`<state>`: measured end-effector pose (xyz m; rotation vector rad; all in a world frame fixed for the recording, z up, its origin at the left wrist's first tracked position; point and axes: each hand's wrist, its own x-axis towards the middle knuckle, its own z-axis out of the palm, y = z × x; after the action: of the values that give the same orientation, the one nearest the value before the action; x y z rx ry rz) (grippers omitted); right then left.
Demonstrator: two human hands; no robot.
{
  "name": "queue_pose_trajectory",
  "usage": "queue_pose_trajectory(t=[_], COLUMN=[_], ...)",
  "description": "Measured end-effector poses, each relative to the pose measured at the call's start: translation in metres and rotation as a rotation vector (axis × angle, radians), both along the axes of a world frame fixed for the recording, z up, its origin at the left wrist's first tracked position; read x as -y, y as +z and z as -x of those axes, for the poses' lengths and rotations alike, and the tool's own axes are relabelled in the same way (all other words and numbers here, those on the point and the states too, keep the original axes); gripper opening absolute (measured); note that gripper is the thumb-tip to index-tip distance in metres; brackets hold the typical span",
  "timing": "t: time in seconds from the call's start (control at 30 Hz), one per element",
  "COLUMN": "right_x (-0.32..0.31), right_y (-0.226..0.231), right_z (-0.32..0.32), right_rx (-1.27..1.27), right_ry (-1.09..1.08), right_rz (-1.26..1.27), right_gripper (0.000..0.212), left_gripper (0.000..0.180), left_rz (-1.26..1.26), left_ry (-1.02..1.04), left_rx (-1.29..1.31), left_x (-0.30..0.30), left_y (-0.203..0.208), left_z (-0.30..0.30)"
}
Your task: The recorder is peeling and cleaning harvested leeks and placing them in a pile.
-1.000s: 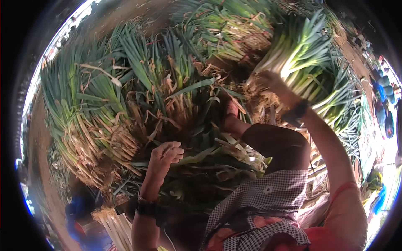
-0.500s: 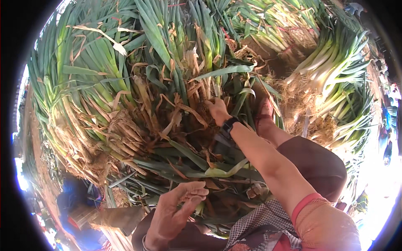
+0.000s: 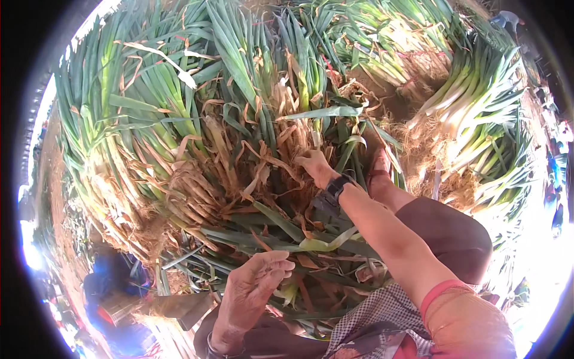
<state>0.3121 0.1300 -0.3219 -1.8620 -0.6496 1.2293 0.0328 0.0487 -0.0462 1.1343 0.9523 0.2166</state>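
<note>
Large spring onions with long green leaves and dry brown skins lie in heaps in front of me. My right hand [image 3: 315,167], with a dark watch [image 3: 338,185] on the wrist, reaches into the middle pile. Its fingers are closed at the lower end of a spring onion stalk [image 3: 317,139]; the fingertips are partly hidden by dry leaves. My left hand [image 3: 250,294] hovers low, over my lap and the loose leaves. It is empty, with the fingers loosely bent and the thumb a little apart from them.
Bundled spring onions [image 3: 472,113] with pale roots lie at the right. Another heap [image 3: 119,179] stands at the left. Loose green leaves [image 3: 281,224] cover the ground before me. My bare foot [image 3: 381,166] is beside the middle pile. A blue object [image 3: 110,287] sits at lower left.
The whole view has shifted slightly, moving the piles rightward and down in the picture. My right hand stays at the same stalks; my left hand keeps nearly the same pose.
</note>
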Motion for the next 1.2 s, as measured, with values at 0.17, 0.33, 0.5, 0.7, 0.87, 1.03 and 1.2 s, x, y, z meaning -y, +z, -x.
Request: queue_pose_trajectory(t=[0.17,0.33,0.5,0.7,0.87,1.03,1.2], right_x=[0.041,0.054,0.02,0.028,0.091,0.167,0.11], right_y=[-0.05,-0.095,-0.108,0.014,0.076,-0.006,0.056], right_z=[-0.034,-0.05,-0.039,-0.027,0.03,0.072,0.016], right_rx=[0.55,0.279,0.292,-0.029,-0.177,-0.164,-0.024], right_ry=[-0.326,-0.13,0.05,0.098,-0.015,0.277,0.168], right_rz=[-0.043,-0.094,0.226,-0.444,-0.438,-0.086,-0.282], right_gripper=[0.028,0.036,0.052,0.035,0.025,0.022,0.03], left_gripper=[0.031,0.033,0.033,0.033,0.033,0.034,0.035], left_rz=[-0.015,0.007,0.161,0.135,0.026,-0.039,-0.108], left_ry=[-0.104,-0.151,-0.051,-0.037,-0.127,-0.093,-0.124], left_rx=[0.023,-0.082,-0.031,-0.055,-0.073,0.023,0.053], left_x=[0.022,0.015,0.002,-0.012,-0.012,-0.001,0.009], left_y=[0.017,0.021,0.001,-0.013,-0.004,-0.006,-0.025], left_z=[0.003,0.005,-0.004,-0.003,-0.005,-0.001,0.0])
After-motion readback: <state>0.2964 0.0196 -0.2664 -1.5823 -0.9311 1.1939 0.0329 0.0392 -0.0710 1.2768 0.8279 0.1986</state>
